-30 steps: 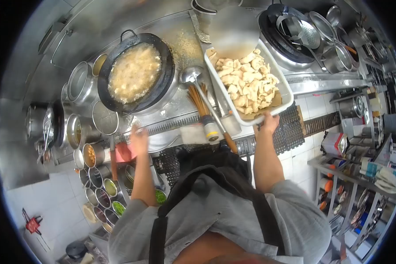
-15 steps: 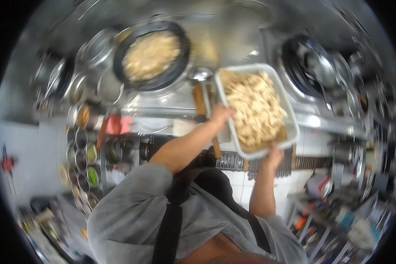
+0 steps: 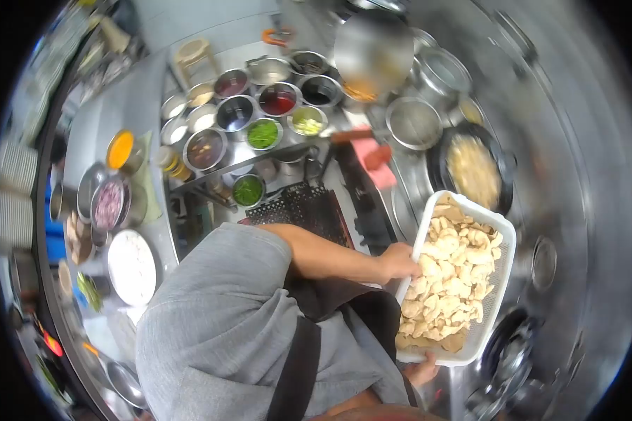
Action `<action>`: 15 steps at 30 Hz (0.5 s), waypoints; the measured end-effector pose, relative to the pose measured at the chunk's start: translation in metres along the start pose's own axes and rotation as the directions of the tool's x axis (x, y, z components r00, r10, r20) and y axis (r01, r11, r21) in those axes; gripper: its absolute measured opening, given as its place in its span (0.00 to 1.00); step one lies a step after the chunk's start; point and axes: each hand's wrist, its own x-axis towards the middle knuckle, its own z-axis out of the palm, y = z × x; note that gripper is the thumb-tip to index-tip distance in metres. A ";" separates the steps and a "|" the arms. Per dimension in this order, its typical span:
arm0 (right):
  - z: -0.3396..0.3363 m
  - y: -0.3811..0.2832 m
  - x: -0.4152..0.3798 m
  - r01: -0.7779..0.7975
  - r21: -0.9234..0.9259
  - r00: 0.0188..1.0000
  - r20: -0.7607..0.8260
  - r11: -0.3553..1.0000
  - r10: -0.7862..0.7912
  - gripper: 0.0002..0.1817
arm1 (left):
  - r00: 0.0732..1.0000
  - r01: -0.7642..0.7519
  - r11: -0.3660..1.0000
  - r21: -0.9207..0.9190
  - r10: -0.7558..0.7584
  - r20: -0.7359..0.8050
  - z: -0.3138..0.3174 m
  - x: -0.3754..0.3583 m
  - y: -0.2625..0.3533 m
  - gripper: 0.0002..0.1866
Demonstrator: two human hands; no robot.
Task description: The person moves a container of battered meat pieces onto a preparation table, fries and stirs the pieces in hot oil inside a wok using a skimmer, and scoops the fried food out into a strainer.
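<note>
Head view: white basket (image 3: 502, 242) of pale food pieces (image 3: 446, 277) sits right of centre, held off the table. Left hand (image 3: 399, 261) fingers grip its long left rim; right hand (image 3: 423, 370) fingers clamp the bottom edge. Wok (image 3: 474, 170) just above, condiment bowls (image 3: 263, 112) upper centre.

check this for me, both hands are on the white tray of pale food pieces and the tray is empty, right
Not quite. In the head view both the left hand and the right hand are on the white tray, but it is full of pale food pieces, not empty.
</note>
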 end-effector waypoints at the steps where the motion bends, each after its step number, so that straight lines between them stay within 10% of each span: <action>1: 0.001 -0.004 -0.002 0.026 0.006 0.998 0.052 1.000 -0.026 0.26 | 0.998 -0.039 0.999 -0.014 0.038 -0.041 0.001 -0.007 0.001 0.16; 10: 0.009 -0.021 0.067 0.095 0.257 0.811 0.540 0.962 -0.225 0.24 | 0.828 -0.431 0.858 -0.281 0.251 -0.501 0.000 -0.099 0.050 0.11; 13: 0.198 -0.059 0.054 0.092 0.163 0.742 0.647 0.982 -0.177 0.23 | 0.782 -0.403 0.843 -0.356 0.114 -0.613 -0.142 -0.081 0.120 0.11; 15: 0.259 -0.063 0.037 0.060 0.292 0.530 0.801 0.955 -0.278 0.24 | 0.653 -0.622 0.697 -0.356 0.212 -0.727 -0.187 -0.087 0.128 0.11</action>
